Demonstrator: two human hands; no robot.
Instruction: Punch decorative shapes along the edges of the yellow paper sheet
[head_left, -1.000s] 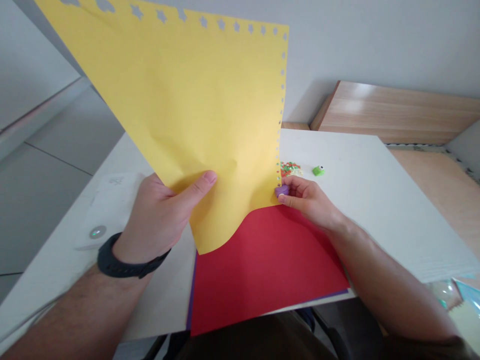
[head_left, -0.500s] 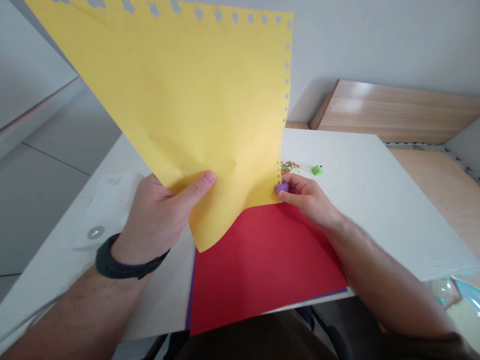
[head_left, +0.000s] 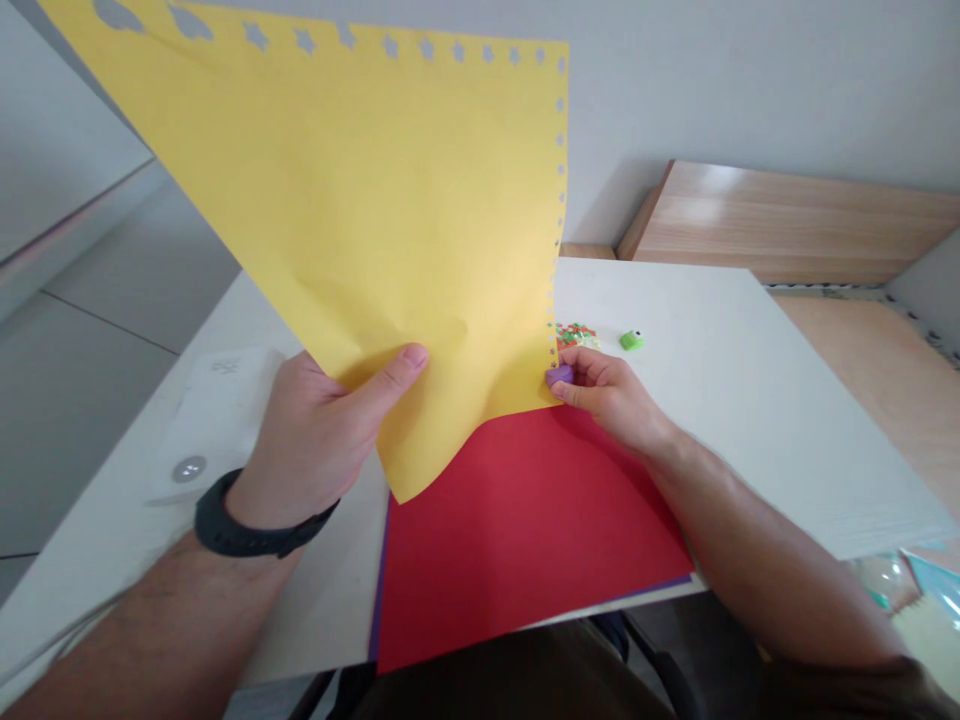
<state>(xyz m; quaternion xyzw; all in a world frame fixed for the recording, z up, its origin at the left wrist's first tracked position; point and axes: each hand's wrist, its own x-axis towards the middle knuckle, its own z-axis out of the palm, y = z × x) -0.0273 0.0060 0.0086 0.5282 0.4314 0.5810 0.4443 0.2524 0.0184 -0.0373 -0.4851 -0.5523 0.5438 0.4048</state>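
My left hand (head_left: 322, 430) grips a large yellow paper sheet (head_left: 390, 230) near its lower corner, thumb on the front, and holds it upright. Small shapes are punched out along its top and right edges. My right hand (head_left: 611, 395) is closed on a small purple punch (head_left: 560, 376), which sits against the lower end of the sheet's right edge. A red sheet (head_left: 525, 520) lies flat on the white table (head_left: 750, 400) under both hands, with a purple sheet's edge (head_left: 377, 600) showing beneath it.
A small pile of coloured paper cut-outs (head_left: 576, 334) and a green punch (head_left: 632, 340) lie just beyond my right hand. A white device (head_left: 210, 420) rests on the table at left. A wooden surface (head_left: 787, 220) is behind the table, bluish items (head_left: 922, 590) at lower right.
The yellow sheet has shifted slightly left and its top edge has dropped a little. Both hands keep their hold; the purple punch stays at the sheet's right edge.
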